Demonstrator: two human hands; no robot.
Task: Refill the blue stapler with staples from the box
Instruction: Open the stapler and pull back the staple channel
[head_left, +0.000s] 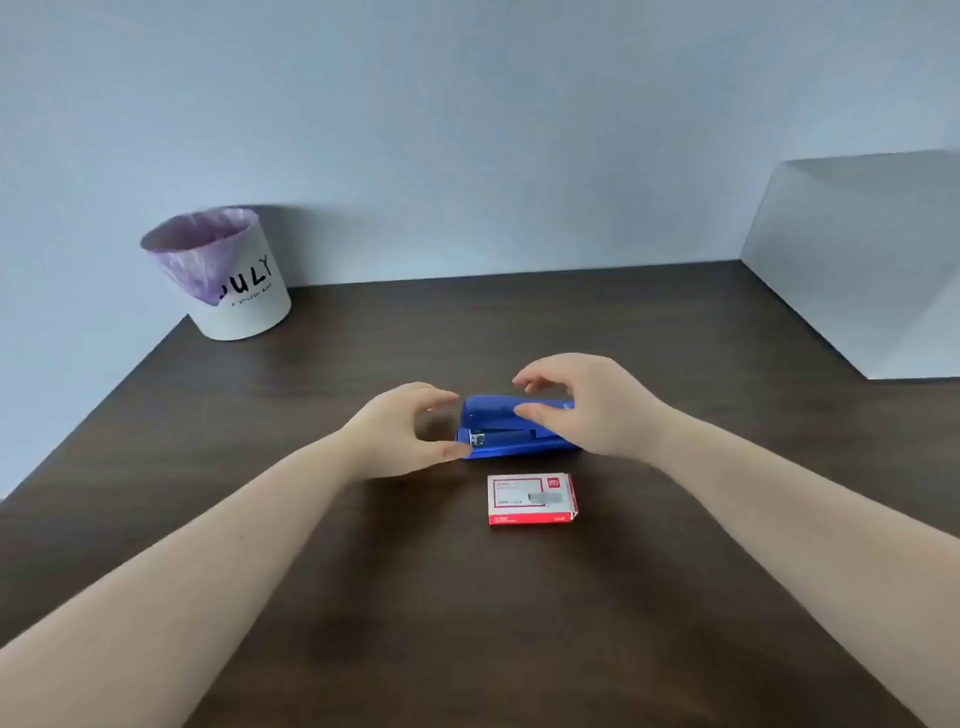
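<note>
The blue stapler (498, 423) lies closed on the dark wooden table (363, 597), its metal front end pointing left. My left hand (400, 431) hovers at that front end with fingers spread, thumb near the base, holding nothing. My right hand (587, 400) arches over the stapler's rear half, thumb resting against its top and fingers apart above it. A red and white staple box (531, 499) lies closed just in front of the stapler, untouched.
A white bin (234, 280) with a purple liner stands at the table's back left corner by the wall. A pale grey panel (857, 260) rises at the back right.
</note>
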